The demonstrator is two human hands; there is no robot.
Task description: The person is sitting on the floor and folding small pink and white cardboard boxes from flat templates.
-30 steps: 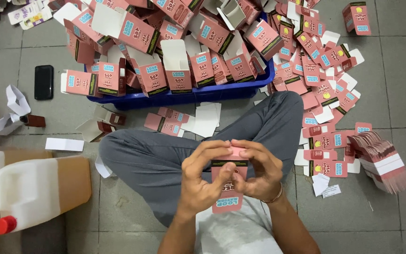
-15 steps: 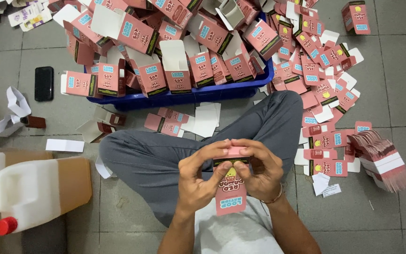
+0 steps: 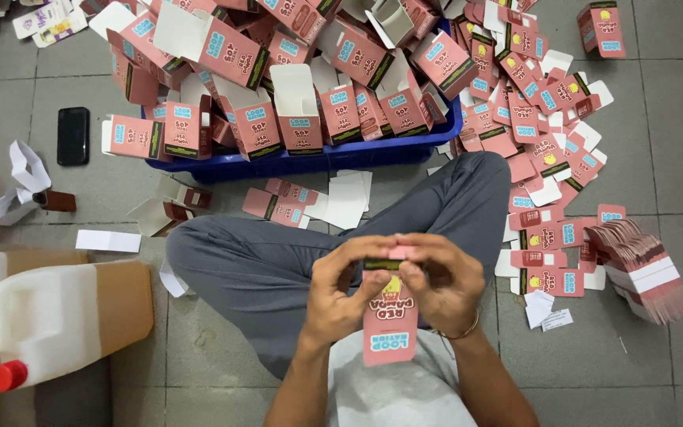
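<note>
Between both hands (image 3: 393, 289), 1 pink carton (image 3: 390, 320).

Ahead: blue crate (image 3: 310, 164) heaped with pink cartons (image 3: 294, 119) blocks reach. Right: loose flat cartons (image 3: 547, 198) and stacked pile (image 3: 646, 269) crowd floor. Left: white jug (image 3: 49, 316) stands close. Bare floor (image 3: 673, 142) far right, open passage.

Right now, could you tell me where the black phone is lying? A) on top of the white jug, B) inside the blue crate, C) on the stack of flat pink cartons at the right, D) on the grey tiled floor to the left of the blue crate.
D: the black phone lies flat on the floor tiles, apart from the blue crate and well above the white jug in the picture.
</note>
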